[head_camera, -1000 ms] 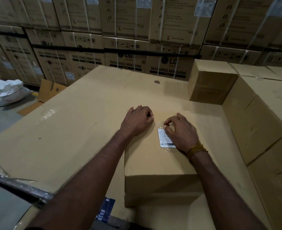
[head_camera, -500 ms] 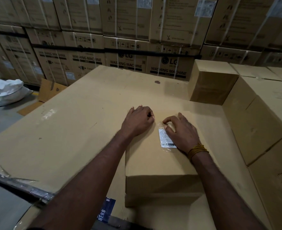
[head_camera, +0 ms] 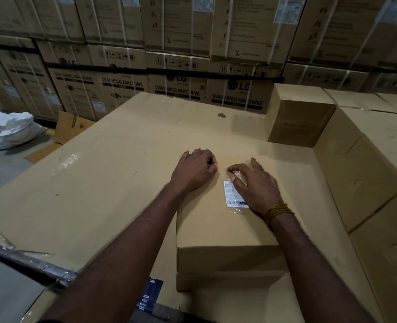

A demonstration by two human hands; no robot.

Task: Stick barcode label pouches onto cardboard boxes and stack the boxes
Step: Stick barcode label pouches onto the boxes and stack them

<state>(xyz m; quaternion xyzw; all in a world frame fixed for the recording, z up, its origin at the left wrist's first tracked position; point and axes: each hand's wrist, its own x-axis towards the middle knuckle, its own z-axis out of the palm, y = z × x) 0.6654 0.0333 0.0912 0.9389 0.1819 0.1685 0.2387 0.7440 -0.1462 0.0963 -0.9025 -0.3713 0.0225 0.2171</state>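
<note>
- Since the earlier frames little has moved: the right hand (head_camera: 254, 185) has slid slightly along the pouch (head_camera: 235, 193), its forefinger reaching to the pouch's far corner; the left hand (head_camera: 194, 172) and the box (head_camera: 218, 226) lie as before.
- Far left, a white sack (head_camera: 11, 130) lies on the floor, with a loose cardboard flap (head_camera: 70, 127) just beside it.
- The big flat cardboard sheet (head_camera: 104, 178) serves as the desk; the box sits on it, on top of another box (head_camera: 225, 279).
- The left hand rests on the box's far left part, fingers curled under, knuckles down; it holds nothing I can see, and steadies the box.
- The pouch, clear with a white barcode label inside, lies flat on the box top, between the hands.
- The right hand presses on the pouch's right edge, fingers spread and nearly straight, not gripping it.
- Right of that, more boxes (head_camera: 365, 159) stand stacked; one smaller box (head_camera: 298, 115) stands at the back.
- Step in hand, as I judge: smoothing the pouch down. Next, it calls for rubbing the remaining edges, then lifting the box onto the stack.
</note>
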